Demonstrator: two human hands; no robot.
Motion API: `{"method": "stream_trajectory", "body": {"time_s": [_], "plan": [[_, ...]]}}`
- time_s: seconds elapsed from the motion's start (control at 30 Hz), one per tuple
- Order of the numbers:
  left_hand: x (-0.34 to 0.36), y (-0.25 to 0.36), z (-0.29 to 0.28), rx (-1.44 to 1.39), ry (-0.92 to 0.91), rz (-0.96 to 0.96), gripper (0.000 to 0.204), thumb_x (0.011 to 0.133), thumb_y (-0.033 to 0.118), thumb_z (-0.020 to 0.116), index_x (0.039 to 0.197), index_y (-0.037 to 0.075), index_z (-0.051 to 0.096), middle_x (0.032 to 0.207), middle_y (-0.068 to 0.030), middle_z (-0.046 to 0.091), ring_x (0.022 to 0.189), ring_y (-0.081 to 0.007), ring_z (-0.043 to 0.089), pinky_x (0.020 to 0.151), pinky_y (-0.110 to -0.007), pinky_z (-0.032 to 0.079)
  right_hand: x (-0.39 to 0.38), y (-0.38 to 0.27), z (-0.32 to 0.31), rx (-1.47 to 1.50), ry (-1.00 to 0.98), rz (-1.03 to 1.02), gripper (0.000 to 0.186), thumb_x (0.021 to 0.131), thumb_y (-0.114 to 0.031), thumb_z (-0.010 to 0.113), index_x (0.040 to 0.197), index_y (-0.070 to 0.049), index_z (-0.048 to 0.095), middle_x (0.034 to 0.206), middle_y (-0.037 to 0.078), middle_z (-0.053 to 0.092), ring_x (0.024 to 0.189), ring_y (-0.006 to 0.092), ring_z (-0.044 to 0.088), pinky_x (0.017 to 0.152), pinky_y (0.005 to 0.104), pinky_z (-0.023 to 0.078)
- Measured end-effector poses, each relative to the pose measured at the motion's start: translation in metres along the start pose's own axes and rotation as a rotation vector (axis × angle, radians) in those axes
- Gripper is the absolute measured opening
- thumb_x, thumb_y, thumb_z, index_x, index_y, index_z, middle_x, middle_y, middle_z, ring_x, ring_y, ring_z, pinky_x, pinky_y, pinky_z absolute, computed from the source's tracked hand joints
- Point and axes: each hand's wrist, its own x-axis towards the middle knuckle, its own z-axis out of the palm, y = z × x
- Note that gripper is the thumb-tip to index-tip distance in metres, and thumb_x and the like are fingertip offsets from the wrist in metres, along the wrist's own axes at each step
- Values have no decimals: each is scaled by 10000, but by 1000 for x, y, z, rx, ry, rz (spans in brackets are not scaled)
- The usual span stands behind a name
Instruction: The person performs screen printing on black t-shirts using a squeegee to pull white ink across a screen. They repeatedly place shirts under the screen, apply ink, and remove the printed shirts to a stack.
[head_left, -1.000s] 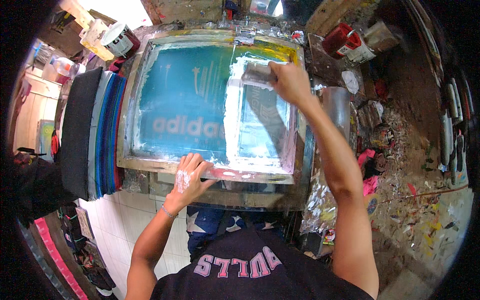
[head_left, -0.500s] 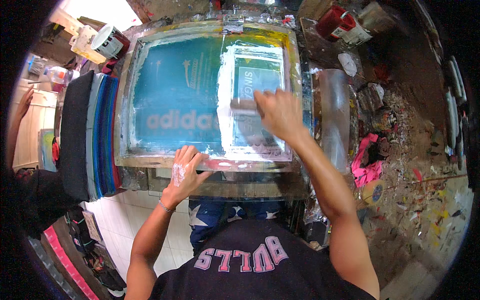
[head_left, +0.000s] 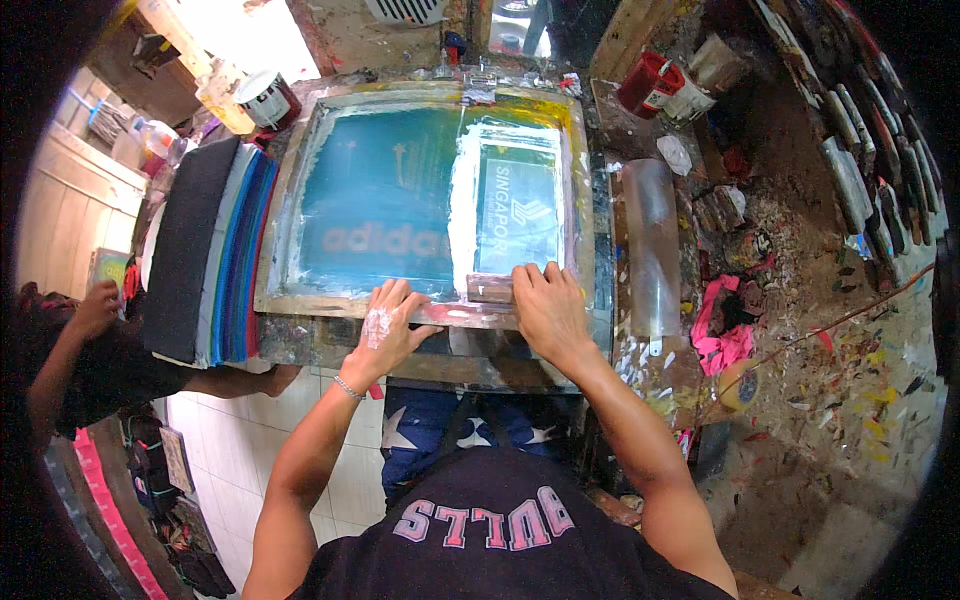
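The right hand [head_left: 552,310] is closed on a flat brown squeegee [head_left: 490,288] at the near end of the white-smeared window in a wooden-framed screen [head_left: 320,302] on the tabletop [head_left: 310,340]. The left hand [head_left: 388,325] has its fingers over the screen's near edge, thumb spread; I cannot tell whether it grips. A stack of sheets [head_left: 190,245] lies just left of the screen.

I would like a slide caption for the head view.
Left hand on the wooden screen frame, right hand holding a squeegee inside its near side.
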Motion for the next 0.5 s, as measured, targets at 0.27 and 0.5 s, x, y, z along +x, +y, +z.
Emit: {"method": "stream_trajectory", "body": {"time_s": [0.27,0.5], "plan": [[0,5,-6,10,52,46,453,709,239,862,1078,35,694,944,-111,556,938,-299,537,836,-427,438,-8,4,-10,147,34,-54,295,788,-115,674,1042,-21,557,1011,165,594,1029,354,560,887,448,452],[34,31,-86,32,65,128,447,741,314,845,1051,23,704,928,-133,560,921,-316,558,818,-433,459,8,-8,-75,-65,211,-57,379,807,-264,689,1082,-24,585,935,166,561,896,357,556,835,476,448]]}}
